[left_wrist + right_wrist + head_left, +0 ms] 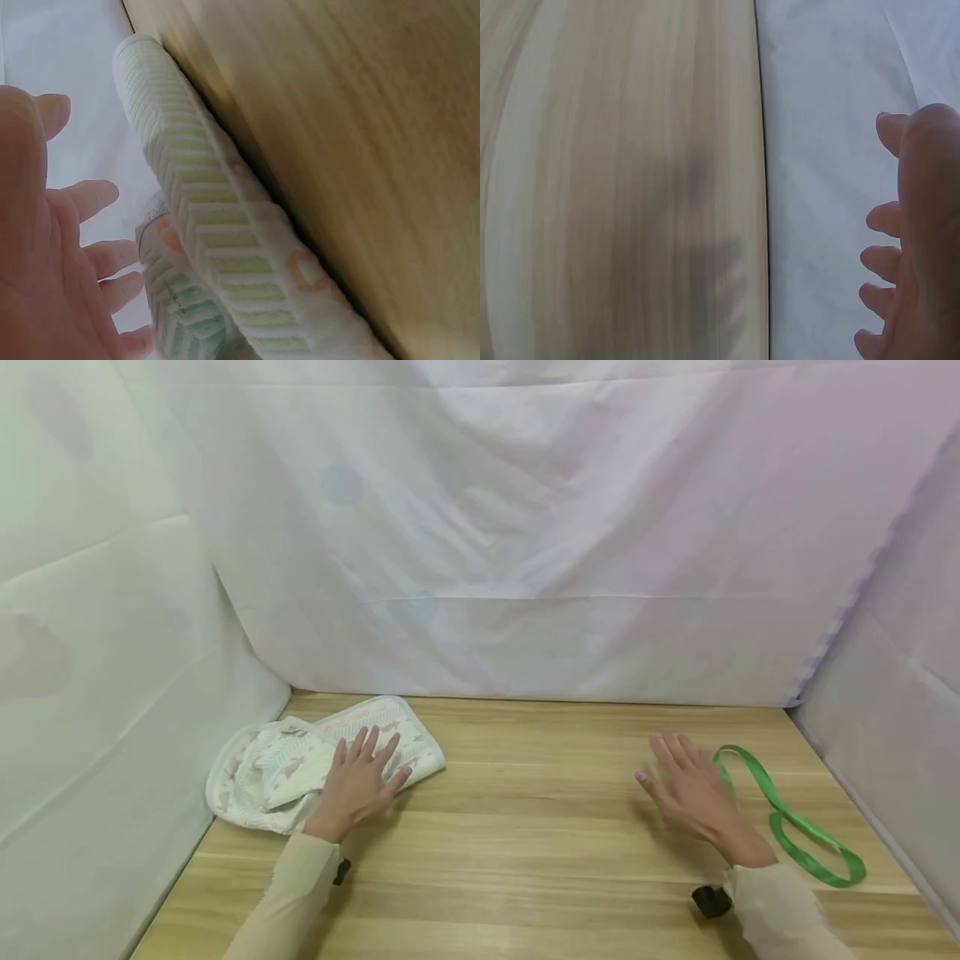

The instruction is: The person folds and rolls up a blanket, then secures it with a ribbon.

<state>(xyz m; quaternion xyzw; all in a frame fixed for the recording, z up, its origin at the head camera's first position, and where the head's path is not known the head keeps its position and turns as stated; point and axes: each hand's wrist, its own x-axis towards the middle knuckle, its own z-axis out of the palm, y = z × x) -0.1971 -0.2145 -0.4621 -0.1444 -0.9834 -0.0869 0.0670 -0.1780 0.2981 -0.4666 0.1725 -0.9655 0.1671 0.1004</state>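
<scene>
On the left of the table lies a loosely heaped, padded white cloth (pixel 412 739) with a pale border and printed animals and zigzags. My left hand (pixel 357 787) hovers over its right part, palm down, fingers spread and holding nothing. The left wrist view shows a gap between those fingers and the folded cloth edge (pixel 225 232) with green stripes. Over on the right, my right hand (pixel 692 795) is held above the wood with straight fingers and nothing in it. A green ribbon (pixel 767 787) lies looped just right of that hand, which partly hides its left end.
The wooden table (pixel 525 827) runs back to a hanging white sheet (pixel 487 527). More white sheeting stands along the left side (pixel 97 652) and the right side (pixel 892 652). A small black device (pixel 711 902) sits under my right wrist.
</scene>
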